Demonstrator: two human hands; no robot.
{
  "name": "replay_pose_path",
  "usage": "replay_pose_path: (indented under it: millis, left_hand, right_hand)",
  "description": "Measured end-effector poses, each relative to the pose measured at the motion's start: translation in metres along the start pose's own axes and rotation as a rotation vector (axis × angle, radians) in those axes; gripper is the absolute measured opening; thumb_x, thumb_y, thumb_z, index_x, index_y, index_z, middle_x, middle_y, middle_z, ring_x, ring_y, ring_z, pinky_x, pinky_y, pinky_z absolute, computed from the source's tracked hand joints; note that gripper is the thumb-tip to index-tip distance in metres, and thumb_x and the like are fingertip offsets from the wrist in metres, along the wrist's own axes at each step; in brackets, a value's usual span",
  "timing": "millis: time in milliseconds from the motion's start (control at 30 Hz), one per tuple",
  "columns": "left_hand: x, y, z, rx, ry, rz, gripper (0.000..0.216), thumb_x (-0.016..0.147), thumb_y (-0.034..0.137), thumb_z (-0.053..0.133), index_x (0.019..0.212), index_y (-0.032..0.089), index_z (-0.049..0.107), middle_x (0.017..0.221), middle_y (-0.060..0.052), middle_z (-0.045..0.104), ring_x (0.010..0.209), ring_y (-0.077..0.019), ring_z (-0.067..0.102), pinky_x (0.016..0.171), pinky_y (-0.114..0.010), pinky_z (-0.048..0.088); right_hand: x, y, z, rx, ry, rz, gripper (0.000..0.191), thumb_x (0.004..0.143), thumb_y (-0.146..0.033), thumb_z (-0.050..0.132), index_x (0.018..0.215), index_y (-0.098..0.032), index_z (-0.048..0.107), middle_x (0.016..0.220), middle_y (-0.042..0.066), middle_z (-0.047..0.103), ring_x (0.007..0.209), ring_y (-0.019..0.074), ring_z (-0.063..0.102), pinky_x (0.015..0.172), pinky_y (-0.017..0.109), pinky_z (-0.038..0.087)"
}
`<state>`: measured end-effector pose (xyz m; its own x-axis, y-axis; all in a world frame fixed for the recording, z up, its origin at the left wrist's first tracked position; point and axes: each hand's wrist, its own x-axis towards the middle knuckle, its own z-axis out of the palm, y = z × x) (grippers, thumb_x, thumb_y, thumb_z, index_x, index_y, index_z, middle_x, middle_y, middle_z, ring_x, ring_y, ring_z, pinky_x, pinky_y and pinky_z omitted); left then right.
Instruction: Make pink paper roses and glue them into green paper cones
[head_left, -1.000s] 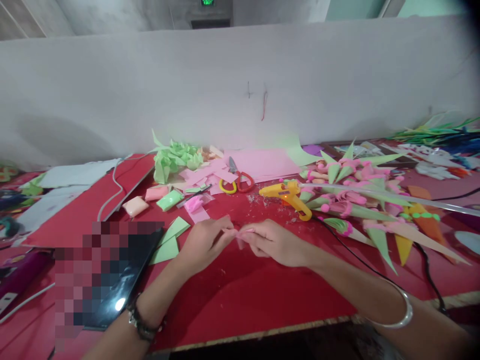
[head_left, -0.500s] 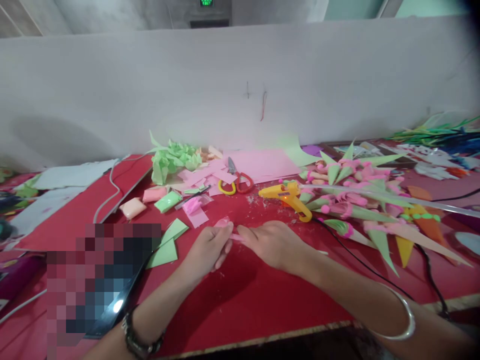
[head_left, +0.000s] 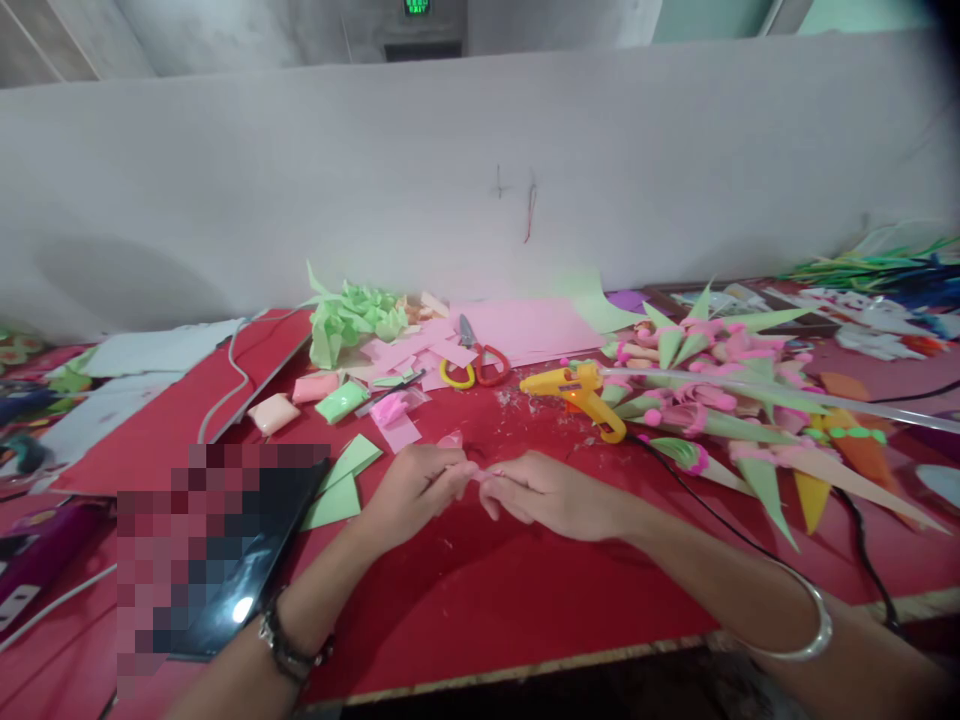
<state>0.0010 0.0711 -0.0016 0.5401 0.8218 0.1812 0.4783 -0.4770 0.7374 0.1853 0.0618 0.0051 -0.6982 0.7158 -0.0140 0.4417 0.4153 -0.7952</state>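
Observation:
Between my two hands is a small piece of pink paper (head_left: 451,441), mostly hidden by my fingers. My left hand (head_left: 420,490) is closed in a pinch on it, and a pink edge shows above the knuckles. My right hand (head_left: 547,495) pinches the piece's other end, its fingertips almost touching those of the left. Just beyond the hands lie a pink paper strip with a brighter pink bundle (head_left: 394,408) and scissors (head_left: 472,355) with one yellow and one red handle. A yellow glue gun (head_left: 574,390) rests on its side past my right hand.
Paper cones in green and pink (head_left: 720,400) are heaped at the right. Green crumpled paper (head_left: 352,320), pink sheets (head_left: 525,330) and small clay packets (head_left: 341,400) lie at the back. A dark tablet-like device (head_left: 247,570) sits left; the glue gun's cord (head_left: 720,515) trails right.
Both hands have turned a little, and their fingertips are closer together around the pink paper. The right fingers now curl under more. The view has shifted slightly.

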Motion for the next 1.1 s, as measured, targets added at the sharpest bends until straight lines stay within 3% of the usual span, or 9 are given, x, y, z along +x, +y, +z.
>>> replay_pose_path:
  millis: [133,267,367,533,733,867,1100]
  left_hand:
    - [0.001,-0.001,0.005,-0.188,-0.003,-0.168,0.042,0.083,0.040,0.032,0.049,0.017,0.040,0.035,0.006,0.036,0.034,-0.0054,0.034,0.040,-0.017,0.027]
    - [0.003,-0.002,0.010,-0.326,-0.005,-0.297,0.046,0.082,0.047,0.030,0.048,0.017,0.037,0.030,0.007,0.034,0.028,-0.0044,0.031,0.037,-0.017,0.026]
    - [0.004,-0.003,0.013,-0.416,-0.008,-0.370,0.047,0.081,0.051,0.031,0.048,0.017,0.037,0.028,0.008,0.033,0.026,-0.0045,0.030,0.034,-0.017,0.026]
    - [0.006,-0.004,0.015,-0.535,-0.013,-0.444,0.048,0.080,0.051,0.032,0.046,0.018,0.036,0.025,0.008,0.029,0.023,-0.0041,0.027,0.031,-0.017,0.023]
    - [0.006,-0.003,0.016,-0.528,-0.008,-0.414,0.046,0.082,0.048,0.031,0.048,0.017,0.038,0.027,0.008,0.032,0.024,-0.0048,0.029,0.034,-0.018,0.025]
    - [0.005,-0.002,0.013,-0.368,0.048,-0.322,0.043,0.084,0.042,0.031,0.052,0.016,0.042,0.032,0.007,0.037,0.031,-0.0056,0.036,0.042,-0.018,0.031]
    - [0.005,0.000,-0.001,-0.069,0.185,-0.175,0.036,0.084,0.036,0.033,0.055,0.017,0.041,0.045,0.006,0.041,0.043,-0.0075,0.039,0.046,-0.020,0.029]
  right_hand:
    - [0.003,0.000,0.004,-0.390,0.169,0.012,0.037,0.089,-0.034,0.028,0.079,-0.014,0.057,0.066,0.003,0.061,0.060,0.0120,0.054,0.053,0.022,0.030]
    - [0.005,0.002,0.008,-0.813,0.235,0.071,0.037,0.090,-0.037,0.027,0.090,-0.016,0.056,0.062,0.006,0.064,0.054,0.0153,0.058,0.046,0.023,0.023]
    - [0.005,0.007,0.009,-0.971,0.284,0.020,0.037,0.090,-0.038,0.024,0.099,-0.017,0.053,0.058,0.005,0.064,0.049,0.0138,0.057,0.045,0.023,0.021]
    - [0.002,0.010,0.009,-1.010,0.359,-0.139,0.034,0.092,-0.032,0.022,0.096,-0.016,0.052,0.053,0.003,0.060,0.046,0.0117,0.053,0.045,0.024,0.019]
    - [0.002,0.011,0.009,-1.045,0.379,-0.155,0.036,0.092,-0.032,0.023,0.088,-0.016,0.056,0.052,0.002,0.060,0.047,0.0104,0.052,0.046,0.025,0.019]
    - [0.004,0.012,0.010,-1.010,0.390,-0.098,0.036,0.091,-0.035,0.024,0.096,-0.018,0.055,0.057,0.003,0.064,0.049,0.0125,0.056,0.045,0.024,0.021]
    - [0.005,0.010,0.006,-0.844,0.386,0.087,0.043,0.086,-0.043,0.031,0.120,-0.019,0.041,0.074,0.004,0.068,0.061,0.0190,0.063,0.051,0.024,0.034]
